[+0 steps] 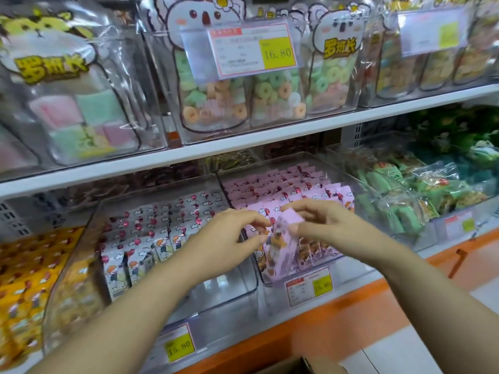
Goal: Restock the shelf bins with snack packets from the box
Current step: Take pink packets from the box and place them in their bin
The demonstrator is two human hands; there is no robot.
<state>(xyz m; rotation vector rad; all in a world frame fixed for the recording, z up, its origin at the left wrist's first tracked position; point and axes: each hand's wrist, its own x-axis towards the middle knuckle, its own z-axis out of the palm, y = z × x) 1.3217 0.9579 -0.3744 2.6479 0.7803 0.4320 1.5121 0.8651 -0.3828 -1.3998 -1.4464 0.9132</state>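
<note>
Head view puts the pink packet (287, 247) upright, slightly tilted, over the front row of the clear bin (351, 268) of matching packets. Your right hand (324, 222) pinches its top edge. Your left hand (229, 238) curls at its left side, but blur hides whether it grips. Expect it to be light, crinkly and slick, so hold the sealed edges, not the soft middle. White packets (151, 238) fill the next bin.

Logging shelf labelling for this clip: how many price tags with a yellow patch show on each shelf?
Upper shelf price tags: 2
Lower shelf price tags: 3
Total: 5
</note>
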